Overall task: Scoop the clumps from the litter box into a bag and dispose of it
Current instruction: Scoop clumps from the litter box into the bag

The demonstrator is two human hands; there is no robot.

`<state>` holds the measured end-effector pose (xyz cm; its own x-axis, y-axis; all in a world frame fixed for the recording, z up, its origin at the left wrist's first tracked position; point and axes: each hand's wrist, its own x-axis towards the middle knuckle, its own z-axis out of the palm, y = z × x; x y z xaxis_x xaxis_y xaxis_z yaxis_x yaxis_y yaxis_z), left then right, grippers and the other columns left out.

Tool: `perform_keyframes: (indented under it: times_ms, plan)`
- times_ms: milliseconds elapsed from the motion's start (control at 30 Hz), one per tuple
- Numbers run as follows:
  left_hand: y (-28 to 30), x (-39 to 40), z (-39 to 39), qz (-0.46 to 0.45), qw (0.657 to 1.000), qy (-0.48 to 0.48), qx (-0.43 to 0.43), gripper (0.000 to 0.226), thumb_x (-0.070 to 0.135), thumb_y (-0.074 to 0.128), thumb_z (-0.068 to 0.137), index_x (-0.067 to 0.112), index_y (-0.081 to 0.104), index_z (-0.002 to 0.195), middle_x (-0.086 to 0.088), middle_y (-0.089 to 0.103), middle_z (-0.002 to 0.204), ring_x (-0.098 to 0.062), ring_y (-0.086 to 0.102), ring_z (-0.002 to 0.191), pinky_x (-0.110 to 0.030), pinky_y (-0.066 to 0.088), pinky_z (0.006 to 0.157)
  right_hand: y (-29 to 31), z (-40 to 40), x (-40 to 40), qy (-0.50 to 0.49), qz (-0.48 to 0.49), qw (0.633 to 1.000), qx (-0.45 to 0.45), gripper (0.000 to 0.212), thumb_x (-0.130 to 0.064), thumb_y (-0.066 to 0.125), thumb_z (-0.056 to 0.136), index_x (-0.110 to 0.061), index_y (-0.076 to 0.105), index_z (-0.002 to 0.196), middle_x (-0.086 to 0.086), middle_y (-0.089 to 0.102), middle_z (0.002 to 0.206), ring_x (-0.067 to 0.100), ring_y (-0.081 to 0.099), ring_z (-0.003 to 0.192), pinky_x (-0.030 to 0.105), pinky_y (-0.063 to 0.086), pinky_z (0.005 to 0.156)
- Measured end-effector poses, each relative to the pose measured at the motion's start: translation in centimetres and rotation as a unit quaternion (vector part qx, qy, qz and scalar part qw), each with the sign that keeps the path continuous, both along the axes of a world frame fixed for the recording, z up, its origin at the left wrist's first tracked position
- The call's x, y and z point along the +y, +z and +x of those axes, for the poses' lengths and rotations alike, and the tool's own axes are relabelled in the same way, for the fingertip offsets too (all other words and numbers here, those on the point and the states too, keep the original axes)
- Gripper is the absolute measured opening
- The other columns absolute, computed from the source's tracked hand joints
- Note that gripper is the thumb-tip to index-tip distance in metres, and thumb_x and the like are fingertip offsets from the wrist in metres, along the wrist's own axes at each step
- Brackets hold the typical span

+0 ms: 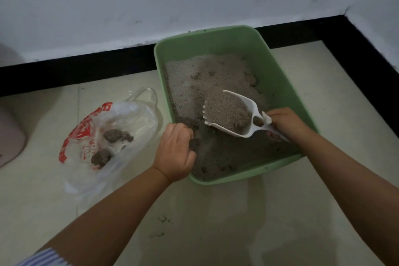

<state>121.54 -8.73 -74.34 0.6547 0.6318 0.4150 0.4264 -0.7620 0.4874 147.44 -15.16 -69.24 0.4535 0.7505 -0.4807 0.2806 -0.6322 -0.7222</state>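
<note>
We cannot see the fingertips of our left hand [176, 153]: they curl over the near left rim of the green litter box [287, 84] and vanish inside against the wall, so the hand grips the box edge. Our right hand [285, 124] closes around the handle of the white scoop [228, 114], hiding most of that handle; only a short tip shows past the wrist. A pale rounded object [9, 119] at the left edge is cut off and we cannot tell what it is. The box sits on the tiled floor [302, 201] against the black baseboard [86, 71] and holds grey litter [194, 75], rough and hollowed near us. The scoop is raised over it, heaped with litter. Just left of the box lies an open clear plastic bag [129, 114] with red print, holding two dark clumps [117, 136].
</note>
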Motion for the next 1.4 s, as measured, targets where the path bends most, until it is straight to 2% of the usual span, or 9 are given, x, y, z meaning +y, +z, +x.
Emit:
perform_keyframes:
  times_ms: [133, 367, 567, 633, 867, 967, 1067, 1200, 1400]
  plan:
    - [-0.1, 0.0, 0.0, 0.002, 1.0, 0.004, 0.003, 0.02, 0.017, 0.034, 0.06, 0.013, 0.032, 0.08, -0.016, 0.046, 0.068, -0.021, 0.026, 0.069, -0.031, 0.023, 0.062, 1.4, -0.6, -0.1, -0.009, 0.02, 0.999, 0.041, 0.035, 0.007, 0.048, 0.083, -0.003, 0.053, 0.05, 0.001, 0.045, 0.025, 0.009, 0.033, 0.021, 0.014, 0.027, 0.037]
    - [-0.1, 0.0, -0.1, 0.005, 1.0, 0.004, 0.009, 0.017, 0.017, 0.034, 0.062, 0.013, 0.031, 0.078, -0.016, 0.044, 0.066, -0.022, 0.025, 0.068, -0.032, 0.023, 0.062, 2.3, -1.8, -0.4, -0.076, -0.012, 0.997, -0.014, 0.042, -0.003, 0.052, 0.089, -0.004, 0.048, 0.047, -0.001, 0.041, 0.021, 0.02, 0.035, 0.043, 0.025, 0.028, 0.049]
    - [0.1, -0.1, -0.3, 0.046, 0.998, -0.023, 0.032, 0.018, 0.015, 0.038, 0.07, 0.002, 0.048, 0.062, -0.015, 0.047, 0.065, -0.021, 0.028, 0.067, -0.03, 0.026, 0.065, 3.2, -3.0, -0.8, -0.074, -0.052, 0.994, -0.054, 0.049, -0.033, 0.067, 0.076, -0.004, 0.044, 0.045, 0.005, 0.042, 0.03, 0.021, 0.034, 0.043, 0.026, 0.026, 0.049]
    - [-0.2, 0.0, -0.7, 0.071, 0.995, -0.053, 0.045, 0.02, 0.016, 0.039, 0.073, 0.003, 0.049, 0.06, -0.014, 0.047, 0.064, -0.022, 0.029, 0.067, -0.031, 0.028, 0.066, 3.5, -3.4, -0.9, -0.04, -0.083, 0.991, -0.096, 0.053, -0.037, 0.06, 0.085, -0.005, 0.045, 0.046, 0.011, 0.044, 0.042, 0.021, 0.037, 0.043, 0.025, 0.029, 0.049]
    - [-0.7, 0.0, -1.8, 0.078, 0.987, -0.119, 0.077, 0.02, 0.018, 0.041, 0.073, 0.007, 0.046, 0.057, -0.012, 0.044, 0.062, -0.023, 0.032, 0.067, -0.034, 0.033, 0.074, 3.1, -3.4, -0.6, -0.039, -0.204, 0.972, -0.113, 0.053, -0.031, 0.048, 0.094, -0.006, 0.044, 0.048, -0.001, 0.03, 0.013, 0.021, 0.038, 0.033, 0.023, 0.027, 0.046]
    - [-0.6, 0.1, -1.7, 0.088, 0.985, -0.114, 0.098, 0.021, 0.019, 0.04, 0.072, 0.007, 0.046, 0.055, -0.012, 0.044, 0.061, -0.023, 0.032, 0.066, -0.032, 0.03, 0.07, 2.8, -3.3, -0.8, -0.044, -0.202, 0.971, -0.116, 0.053, -0.03, 0.048, 0.094, -0.005, 0.044, 0.048, -0.002, 0.031, 0.014, 0.021, 0.036, 0.042, 0.023, 0.028, 0.047]
    - [-0.5, -0.1, -1.5, 0.095, 0.984, -0.116, 0.099, 0.021, 0.02, 0.04, 0.07, 0.008, 0.046, 0.053, -0.01, 0.043, 0.058, -0.022, 0.03, 0.066, -0.03, 0.027, 0.068, 2.7, -3.3, -1.0, -0.036, -0.209, 0.973, -0.087, 0.047, -0.021, 0.045, 0.095, -0.006, 0.045, 0.05, 0.009, 0.044, 0.031, 0.022, 0.036, 0.047, 0.024, 0.028, 0.049]
    - [-0.4, -0.1, -1.4, 0.104, 0.983, -0.116, 0.101, 0.022, 0.021, 0.039, 0.069, 0.008, 0.046, 0.052, -0.01, 0.043, 0.058, -0.021, 0.028, 0.065, -0.029, 0.026, 0.068, 2.7, -3.0, -1.3, -0.039, -0.17, 0.983, -0.057, 0.039, -0.01, 0.039, 0.096, -0.011, 0.043, 0.057, -0.006, 0.041, 0.02, 0.016, 0.038, 0.048, 0.022, 0.031, 0.049]
    - [0.0, -0.2, -1.5, 0.104, 0.98, -0.121, 0.121, 0.024, 0.022, 0.04, 0.071, 0.007, 0.047, 0.053, -0.011, 0.044, 0.058, -0.021, 0.028, 0.065, -0.03, 0.026, 0.067, 3.3, -4.2, -1.1, 0.004, -0.174, 0.982, -0.072, 0.051, -0.022, 0.047, 0.094, -0.003, 0.045, 0.046, 0.006, 0.041, 0.032, 0.019, 0.033, 0.041, 0.023, 0.025, 0.046]
